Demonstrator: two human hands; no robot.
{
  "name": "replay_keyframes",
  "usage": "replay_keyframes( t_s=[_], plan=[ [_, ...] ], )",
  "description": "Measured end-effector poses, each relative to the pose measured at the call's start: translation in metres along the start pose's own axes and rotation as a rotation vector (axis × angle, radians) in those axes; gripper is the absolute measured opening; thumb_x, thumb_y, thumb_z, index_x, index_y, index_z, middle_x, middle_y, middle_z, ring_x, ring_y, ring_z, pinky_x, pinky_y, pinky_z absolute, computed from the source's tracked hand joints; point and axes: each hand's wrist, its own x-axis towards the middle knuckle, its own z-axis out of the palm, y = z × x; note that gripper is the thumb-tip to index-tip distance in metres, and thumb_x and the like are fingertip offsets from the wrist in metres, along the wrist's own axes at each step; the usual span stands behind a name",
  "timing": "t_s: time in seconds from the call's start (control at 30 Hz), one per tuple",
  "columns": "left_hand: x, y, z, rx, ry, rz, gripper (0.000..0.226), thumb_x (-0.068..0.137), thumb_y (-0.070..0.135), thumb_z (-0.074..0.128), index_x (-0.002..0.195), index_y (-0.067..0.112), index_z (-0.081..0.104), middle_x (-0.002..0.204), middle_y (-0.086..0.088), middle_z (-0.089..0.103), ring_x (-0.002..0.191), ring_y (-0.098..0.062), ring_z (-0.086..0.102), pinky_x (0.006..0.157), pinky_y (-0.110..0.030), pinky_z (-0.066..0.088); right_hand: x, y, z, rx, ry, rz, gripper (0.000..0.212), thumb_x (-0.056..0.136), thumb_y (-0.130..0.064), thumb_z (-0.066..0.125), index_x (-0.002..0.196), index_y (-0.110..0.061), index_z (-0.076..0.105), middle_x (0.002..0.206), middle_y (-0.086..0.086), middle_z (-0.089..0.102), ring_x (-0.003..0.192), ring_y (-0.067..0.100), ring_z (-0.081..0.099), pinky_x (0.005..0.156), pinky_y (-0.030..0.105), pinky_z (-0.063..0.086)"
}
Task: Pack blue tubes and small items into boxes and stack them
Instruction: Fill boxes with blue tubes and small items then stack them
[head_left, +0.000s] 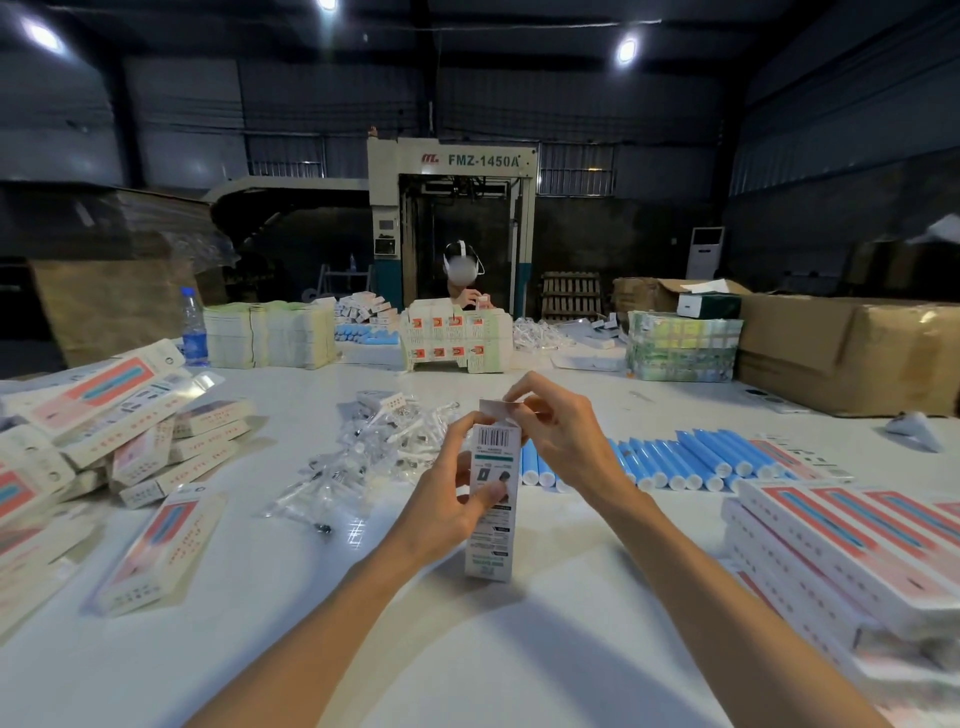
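A worker's left hand (457, 499) grips a tall white box (489, 551) round its middle, thumb across the printed back. The right hand (561, 441) pinches the top flap (493, 408) between fingertips and thumb. The box is held upright at the centre of the white table (467, 660); whether its foot rests on the surface cannot be told, nor whether a tube is already inside.

The closing looks like the risky step. A flap pushed in askew could crease or tear, and a loose left grip could let the box twist or tip. If the bottom end is not tucked, the contents might drop out when it is lifted.

Just behind the right hand lies a row of blue tubes (696, 460) with white caps. Behind the left hand is a heap of small items in clear bags (363, 457), slippery and easy to scatter with a wrist. Finished boxes sit in a loose pile (119, 441) at the left and in a stack (841, 540) at the right. That stack lies close to the right forearm and could slide if knocked.

The held box carries a barcode above a teal band, and its finer print is too small to read. Across the hall a machine (452, 208) bears "FMZ-1450A" beside a red logo. In front of it, a second person (470, 296) works at the far side of the table.
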Motion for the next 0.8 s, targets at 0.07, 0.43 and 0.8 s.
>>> replay_keyframes(
  t_s=[0.07, 0.43, 0.8],
  plan=[
    [0.000, 0.000, 0.000, 0.005, 0.010, -0.002, 0.073, 0.100, 0.026, 0.074, 0.147, 0.060, 0.030, 0.117, 0.015, 0.076, 0.114, -0.008, 0.071, 0.081, -0.026, 0.060, 0.001, 0.000, -0.001, 0.006, -0.015, -0.013, 0.011, 0.105, -0.016, 0.058, 0.097, -0.022, 0.054, 0.092, -0.011, 0.072, 0.090, 0.017, 0.072, 0.065, 0.024, 0.061],
    [0.002, 0.001, -0.001, 0.018, 0.018, -0.004, 0.075, 0.098, 0.029, 0.075, 0.133, 0.076, 0.027, 0.117, 0.023, 0.074, 0.113, -0.004, 0.071, 0.073, -0.018, 0.061, -0.010, 0.001, -0.001, 0.304, 0.001, 0.035, 0.005, 0.098, -0.015, 0.071, 0.099, -0.010, 0.071, 0.096, 0.001, 0.078, 0.096, 0.018, 0.075, 0.078, 0.030, 0.061],
    [0.001, -0.005, 0.001, 0.029, 0.038, 0.034, 0.084, 0.098, 0.021, 0.076, 0.145, 0.054, 0.014, 0.114, 0.015, 0.077, 0.106, -0.013, 0.076, 0.083, -0.034, 0.063, 0.001, -0.008, -0.012, 0.354, -0.110, 0.201, 0.005, 0.094, -0.009, 0.072, 0.091, -0.008, 0.076, 0.101, 0.003, 0.080, 0.101, 0.023, 0.075, 0.090, 0.050, 0.062]
  ],
)
